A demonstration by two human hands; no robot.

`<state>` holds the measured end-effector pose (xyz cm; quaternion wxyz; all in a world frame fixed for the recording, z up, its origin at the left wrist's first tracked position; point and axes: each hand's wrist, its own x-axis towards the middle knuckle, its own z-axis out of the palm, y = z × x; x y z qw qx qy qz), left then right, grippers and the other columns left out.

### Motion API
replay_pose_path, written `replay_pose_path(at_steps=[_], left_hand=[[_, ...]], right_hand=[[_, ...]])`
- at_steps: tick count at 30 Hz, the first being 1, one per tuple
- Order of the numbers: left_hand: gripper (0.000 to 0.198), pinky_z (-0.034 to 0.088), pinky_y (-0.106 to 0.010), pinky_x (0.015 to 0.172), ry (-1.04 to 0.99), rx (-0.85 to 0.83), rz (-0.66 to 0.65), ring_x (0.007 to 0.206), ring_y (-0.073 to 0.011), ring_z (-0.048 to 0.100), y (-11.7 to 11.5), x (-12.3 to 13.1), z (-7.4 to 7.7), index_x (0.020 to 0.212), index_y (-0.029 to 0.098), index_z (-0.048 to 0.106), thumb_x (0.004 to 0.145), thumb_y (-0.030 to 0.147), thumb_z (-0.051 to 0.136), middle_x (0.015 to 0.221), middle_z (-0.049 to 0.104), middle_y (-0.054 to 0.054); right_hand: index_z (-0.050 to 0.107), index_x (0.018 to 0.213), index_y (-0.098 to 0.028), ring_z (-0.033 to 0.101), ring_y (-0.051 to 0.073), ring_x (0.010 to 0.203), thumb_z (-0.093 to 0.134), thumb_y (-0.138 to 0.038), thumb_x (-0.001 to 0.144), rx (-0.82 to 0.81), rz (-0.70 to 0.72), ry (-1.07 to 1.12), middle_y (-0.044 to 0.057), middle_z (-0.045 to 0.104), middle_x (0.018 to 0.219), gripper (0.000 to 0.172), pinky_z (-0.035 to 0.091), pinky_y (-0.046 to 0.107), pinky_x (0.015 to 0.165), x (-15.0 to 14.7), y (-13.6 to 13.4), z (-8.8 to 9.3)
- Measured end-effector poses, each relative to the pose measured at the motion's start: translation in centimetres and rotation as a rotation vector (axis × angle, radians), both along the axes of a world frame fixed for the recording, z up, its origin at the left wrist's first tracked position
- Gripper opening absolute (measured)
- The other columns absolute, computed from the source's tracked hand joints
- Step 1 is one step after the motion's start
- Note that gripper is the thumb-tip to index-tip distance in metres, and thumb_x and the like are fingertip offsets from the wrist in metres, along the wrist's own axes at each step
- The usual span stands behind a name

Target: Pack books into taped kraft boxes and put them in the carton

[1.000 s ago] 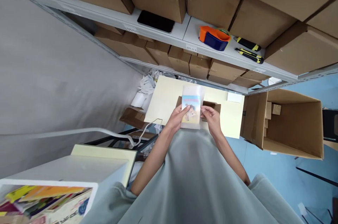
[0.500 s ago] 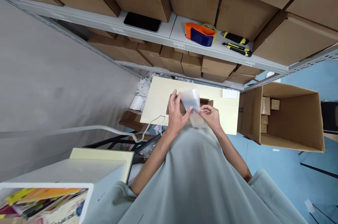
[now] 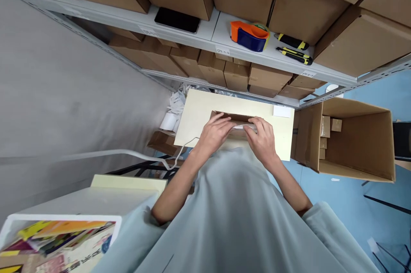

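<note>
A small cardboard box [image 3: 236, 116] with its top side open lies on the cream tabletop in front of me. In its opening a whitish translucent plastic packet [image 3: 239, 127] shows as a thin strip, the rest hidden by my fingers and the box. My left hand [image 3: 215, 130] is closed on the packet's left end, fingers bent over the box. At the right end my right hand [image 3: 261, 136] grips the packet between thumb and curled fingers.
Above the cream table [image 3: 192, 110], a shelf holds a phone [image 3: 177, 20], an orange-and-blue tape dispenser [image 3: 249, 36] and two utility knives [image 3: 293, 49]. A large open carton [image 3: 359, 140] with several small boxes stands right. A white cable [image 3: 128, 151] runs left, above a white bin [image 3: 117, 226].
Both hands have turned palms down and brought the plastic packet from above the table into the small box's opening. The view has shifted slightly.
</note>
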<state>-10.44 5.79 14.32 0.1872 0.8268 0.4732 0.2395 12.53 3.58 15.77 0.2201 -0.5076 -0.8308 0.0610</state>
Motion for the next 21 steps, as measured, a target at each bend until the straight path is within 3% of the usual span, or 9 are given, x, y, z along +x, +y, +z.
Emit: replay_pose_path(at_steps=[3,6,8,12,15,18,20,21], left_hand=[[0.027,0.055,-0.05,0.119,-0.131,-0.149,0.041,0.121,-0.0286,0.079,0.3,-0.8,-0.7,0.116,0.026,0.083,0.109,0.035,0.058,0.117,0.086,-0.01],[0.027,0.053,-0.051,0.12,-0.191,-0.261,0.052,0.12,-0.0316,0.077,1.0,-1.3,-2.3,0.113,0.028,0.084,0.105,0.037,0.06,0.115,0.085,-0.01],[0.029,0.052,-0.053,0.12,-0.144,-0.292,0.013,0.122,-0.033,0.075,1.7,-1.5,-3.8,0.114,0.027,0.084,0.105,0.033,0.058,0.115,0.084,-0.011],[0.032,0.055,-0.049,0.112,0.063,-0.364,-0.074,0.121,-0.0344,0.071,3.4,-1.3,-7.4,0.11,0.021,0.085,0.101,0.021,0.055,0.116,0.08,-0.016],[0.03,0.056,-0.043,0.108,0.277,-0.518,-0.107,0.121,-0.0333,0.071,4.6,-0.8,-9.6,0.11,0.018,0.086,0.096,0.015,0.059,0.117,0.08,-0.018],[0.027,0.058,-0.041,0.1,0.374,-0.647,-0.108,0.115,-0.0347,0.076,5.6,-0.2,-10.9,0.106,0.017,0.087,0.092,0.012,0.064,0.114,0.082,-0.019],[0.026,0.058,-0.04,0.094,0.389,-0.666,-0.109,0.111,-0.0355,0.078,5.9,0.0,-11.5,0.105,0.016,0.087,0.091,0.011,0.065,0.114,0.083,-0.021],[0.026,0.058,-0.04,0.094,0.396,-0.67,-0.108,0.111,-0.0353,0.078,6.0,0.0,-11.7,0.106,0.016,0.087,0.091,0.01,0.066,0.116,0.083,-0.021]], right_hand=[[0.074,0.138,-0.025,0.067,0.026,0.118,0.046,-0.016,0.114,-0.123,0.052,-0.12,0.012,0.077,0.13,0.038,0.051,0.041,0.101,-0.3,0.4,-0.6],[0.071,0.147,-0.024,0.07,0.026,0.114,0.042,-0.012,0.112,-0.319,0.065,-0.231,0.013,0.076,0.139,0.047,0.052,0.039,0.099,-0.7,1.5,-1.7],[0.07,0.148,-0.023,0.072,0.027,0.115,0.042,-0.011,0.11,-0.443,0.06,-0.294,0.013,0.075,0.141,0.048,0.054,0.037,0.096,-1.2,2.3,-2.6],[0.077,0.135,-0.022,0.077,0.03,0.109,0.048,-0.011,0.107,-0.68,0.054,-0.404,0.016,0.081,0.128,0.042,0.055,0.037,0.09,-2.6,4.6,-4.8],[0.086,0.107,-0.019,0.077,0.034,0.113,0.065,-0.01,0.1,-0.861,-0.019,-0.292,0.019,0.084,0.116,0.024,0.054,0.04,0.099,-3.5,6.4,-6.7],[0.083,0.086,-0.014,0.077,0.032,0.113,0.077,-0.01,0.093,-0.947,-0.137,-0.111,0.018,0.084,0.104,0.01,0.052,0.039,0.105,-4.3,7.6,-8.4],[0.082,0.098,-0.01,0.076,0.029,0.113,0.077,-0.019,0.099,-0.932,-0.204,-0.02,0.016,0.082,0.111,0.01,0.054,0.04,0.105,-4.9,8.0,-9.2],[0.08,0.111,-0.009,0.075,0.028,0.114,0.075,-0.026,0.103,-0.91,-0.245,0.042,0.015,0.079,0.121,0.019,0.056,0.042,0.105,-5.2,8.0,-9.5]])
